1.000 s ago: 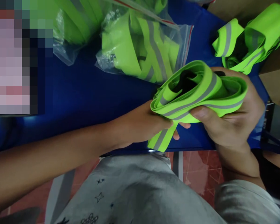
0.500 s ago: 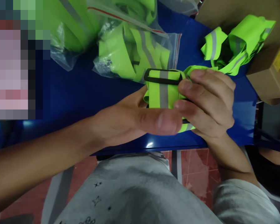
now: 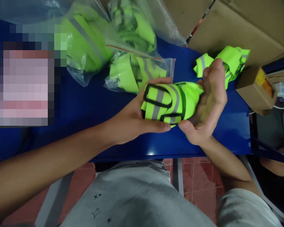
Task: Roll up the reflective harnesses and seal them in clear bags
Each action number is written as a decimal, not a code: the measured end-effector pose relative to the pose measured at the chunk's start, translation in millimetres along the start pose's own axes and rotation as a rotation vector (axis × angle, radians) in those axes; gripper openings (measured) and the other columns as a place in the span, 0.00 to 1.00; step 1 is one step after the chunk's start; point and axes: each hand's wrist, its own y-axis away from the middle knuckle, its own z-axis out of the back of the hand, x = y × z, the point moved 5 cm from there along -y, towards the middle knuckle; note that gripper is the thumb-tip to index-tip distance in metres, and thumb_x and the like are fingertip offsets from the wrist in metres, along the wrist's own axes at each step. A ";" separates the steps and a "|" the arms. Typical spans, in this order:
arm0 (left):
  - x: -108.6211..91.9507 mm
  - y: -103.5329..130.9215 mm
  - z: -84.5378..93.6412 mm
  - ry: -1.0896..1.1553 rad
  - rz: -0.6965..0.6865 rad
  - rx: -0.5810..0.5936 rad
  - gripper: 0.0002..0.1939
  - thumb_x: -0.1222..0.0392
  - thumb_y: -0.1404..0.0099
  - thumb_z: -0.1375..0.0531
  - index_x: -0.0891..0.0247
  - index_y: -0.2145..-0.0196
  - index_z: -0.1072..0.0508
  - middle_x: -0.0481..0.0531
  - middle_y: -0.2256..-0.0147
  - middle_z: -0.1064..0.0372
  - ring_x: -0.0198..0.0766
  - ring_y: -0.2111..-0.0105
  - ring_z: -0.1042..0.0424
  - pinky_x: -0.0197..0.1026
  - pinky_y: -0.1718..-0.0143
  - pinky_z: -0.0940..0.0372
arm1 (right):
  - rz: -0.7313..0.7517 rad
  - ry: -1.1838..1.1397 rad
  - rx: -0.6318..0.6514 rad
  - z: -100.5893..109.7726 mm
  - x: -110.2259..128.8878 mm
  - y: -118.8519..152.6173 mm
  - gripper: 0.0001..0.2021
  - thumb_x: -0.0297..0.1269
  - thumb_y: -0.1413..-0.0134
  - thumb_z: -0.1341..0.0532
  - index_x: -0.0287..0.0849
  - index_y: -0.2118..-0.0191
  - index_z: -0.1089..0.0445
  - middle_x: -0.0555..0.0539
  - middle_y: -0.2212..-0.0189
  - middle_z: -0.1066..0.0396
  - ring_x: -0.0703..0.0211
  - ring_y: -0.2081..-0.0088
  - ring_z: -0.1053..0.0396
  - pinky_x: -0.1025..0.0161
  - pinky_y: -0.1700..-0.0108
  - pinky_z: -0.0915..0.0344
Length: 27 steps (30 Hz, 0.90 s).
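A rolled-up neon yellow-green reflective strap (image 3: 189, 97) with grey stripes sits between my hands over the blue table. Two black buckles show on it: a larger slider buckle (image 3: 158, 104) at the left end and a smaller one by the near edge. My left hand (image 3: 142, 116) is wrapped round the left end, thumb along the near side. My right hand (image 3: 211, 104) cups the right end with its fingers raised and apart, its thumb by the near edge; whether the palm presses on the roll is hard to see.
Clear zip bags with yellow-green straps (image 3: 137, 67) lie behind my hands on the blue table (image 3: 85, 104). Another loose strap bundle (image 3: 236, 60) lies at the back right, near a small cardboard box (image 3: 257, 91). Large cardboard boxes (image 3: 239, 28) stand behind. A person's arm shows at the right edge.
The right hand has opened from its grip and turned upright at the roll's right end. The band trailing to the right is now gathered in the roll. The view has shifted.
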 end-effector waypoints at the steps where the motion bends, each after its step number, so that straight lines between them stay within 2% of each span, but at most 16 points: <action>1: -1.8 0.2 0.8 -0.049 -0.053 0.013 0.47 0.68 0.52 0.22 0.47 0.37 0.32 0.50 0.41 0.28 0.48 0.42 0.27 0.44 0.45 0.29 | -0.023 -0.057 -0.085 3.9 -3.0 -0.2 0.53 0.73 0.50 0.35 0.69 0.25 0.61 0.59 0.20 0.72 0.39 0.20 0.74 0.37 0.21 0.57; 3: -5.8 1.0 2.3 -0.158 -0.151 0.017 0.46 0.66 0.50 0.22 0.50 0.37 0.32 0.53 0.39 0.29 0.49 0.40 0.29 0.45 0.41 0.31 | -0.027 -0.207 -0.137 4.3 -9.1 -1.5 0.53 0.72 0.53 0.32 0.61 0.26 0.50 0.47 0.25 0.47 0.37 0.23 0.50 0.40 0.27 0.40; 4: -7.8 1.7 3.1 -0.220 -0.190 0.003 0.44 0.65 0.49 0.23 0.52 0.37 0.32 0.54 0.39 0.29 0.50 0.40 0.29 0.45 0.40 0.33 | -0.062 -0.282 -0.084 0.2 -13.7 -2.6 0.52 0.71 0.54 0.31 0.58 0.27 0.47 0.44 0.30 0.38 0.39 0.28 0.39 0.43 0.32 0.33; 5: -9.4 2.6 3.6 -0.290 -0.214 -0.017 0.43 0.63 0.47 0.23 0.54 0.36 0.32 0.54 0.39 0.29 0.50 0.40 0.29 0.45 0.39 0.33 | -0.101 -0.348 -0.034 -3.5 -18.0 -3.6 0.51 0.69 0.55 0.29 0.57 0.29 0.43 0.43 0.36 0.31 0.41 0.35 0.31 0.46 0.37 0.28; 7: -11.3 4.7 3.5 -0.467 -0.213 -0.062 0.42 0.59 0.43 0.24 0.54 0.34 0.35 0.54 0.40 0.28 0.49 0.43 0.26 0.45 0.41 0.33 | -0.160 -0.418 -0.006 -5.8 -23.5 -5.0 0.48 0.63 0.60 0.23 0.54 0.33 0.36 0.44 0.46 0.25 0.46 0.47 0.24 0.51 0.46 0.23; 9: -11.9 6.8 2.6 -0.670 -0.171 -0.109 0.45 0.53 0.42 0.25 0.52 0.32 0.38 0.53 0.42 0.25 0.50 0.47 0.22 0.45 0.46 0.30 | -0.191 -0.423 -0.036 -2.5 -23.0 -6.0 0.42 0.55 0.61 0.20 0.53 0.39 0.31 0.47 0.51 0.23 0.51 0.54 0.23 0.55 0.52 0.22; 12: -11.5 8.5 1.3 -0.905 -0.122 -0.168 0.49 0.46 0.42 0.25 0.50 0.29 0.42 0.52 0.43 0.24 0.52 0.50 0.20 0.46 0.51 0.27 | -0.194 -0.401 -0.050 2.8 -11.9 -7.1 0.35 0.48 0.58 0.19 0.51 0.44 0.29 0.50 0.56 0.22 0.55 0.57 0.24 0.58 0.55 0.23; 14: -10.1 8.1 1.3 -0.992 -0.111 -0.187 0.50 0.43 0.41 0.26 0.51 0.28 0.44 0.52 0.45 0.22 0.52 0.52 0.18 0.46 0.54 0.26 | -0.171 -0.358 -0.089 6.9 -2.5 -6.9 0.34 0.45 0.59 0.19 0.51 0.46 0.28 0.50 0.58 0.22 0.56 0.59 0.24 0.59 0.57 0.24; 16: -10.2 7.1 0.6 -1.058 -0.105 -0.162 0.52 0.43 0.38 0.28 0.54 0.26 0.49 0.51 0.52 0.20 0.49 0.59 0.17 0.44 0.58 0.26 | -0.143 -0.314 -0.143 10.5 3.4 -5.7 0.32 0.45 0.59 0.19 0.51 0.48 0.28 0.51 0.59 0.22 0.57 0.62 0.25 0.60 0.60 0.25; 18: -18.2 6.2 -2.3 -1.136 -0.124 -0.111 0.53 0.42 0.35 0.31 0.58 0.24 0.54 0.50 0.59 0.19 0.46 0.66 0.17 0.43 0.63 0.27 | -0.134 -0.292 -0.210 14.2 1.9 -4.5 0.31 0.46 0.58 0.19 0.51 0.48 0.28 0.51 0.59 0.22 0.57 0.63 0.25 0.61 0.62 0.25; 20: -40.9 4.4 -7.4 -1.241 -0.232 -0.103 0.45 0.41 0.30 0.35 0.60 0.26 0.49 0.50 0.62 0.19 0.42 0.68 0.18 0.42 0.63 0.27 | -0.147 -0.317 -0.314 20.4 -8.2 -4.6 0.31 0.47 0.57 0.20 0.51 0.47 0.28 0.49 0.57 0.21 0.56 0.61 0.23 0.59 0.59 0.23; 23: -96.0 -7.7 -16.3 -1.546 -0.563 -0.257 0.22 0.47 0.23 0.43 0.60 0.38 0.29 0.54 0.56 0.20 0.44 0.55 0.19 0.45 0.51 0.26 | -0.242 -0.436 -0.513 33.2 -36.6 -8.1 0.33 0.48 0.57 0.21 0.49 0.45 0.29 0.47 0.51 0.21 0.52 0.53 0.21 0.54 0.48 0.22; 24: -111.6 -17.2 -18.1 -1.701 -0.632 -0.308 0.20 0.52 0.23 0.43 0.60 0.39 0.29 0.57 0.49 0.22 0.49 0.46 0.22 0.51 0.45 0.28 | -0.287 -0.485 -0.569 37.3 -47.4 -10.1 0.34 0.49 0.57 0.21 0.48 0.44 0.29 0.46 0.49 0.21 0.51 0.50 0.21 0.53 0.45 0.23; 25: -124.0 -28.5 -20.4 -1.835 -0.717 -0.319 0.22 0.58 0.25 0.41 0.62 0.36 0.32 0.60 0.43 0.26 0.53 0.41 0.26 0.55 0.42 0.29 | -0.333 -0.534 -0.614 41.0 -57.7 -12.4 0.35 0.49 0.59 0.20 0.47 0.45 0.29 0.45 0.48 0.21 0.50 0.49 0.21 0.52 0.43 0.23; 27: -133.7 -56.3 -19.4 -2.131 -0.734 -0.248 0.30 0.64 0.29 0.38 0.61 0.31 0.36 0.62 0.31 0.39 0.56 0.31 0.39 0.63 0.30 0.41 | -0.421 -0.626 -0.677 47.3 -75.4 -16.9 0.36 0.50 0.62 0.20 0.46 0.46 0.29 0.43 0.46 0.21 0.48 0.48 0.21 0.50 0.43 0.22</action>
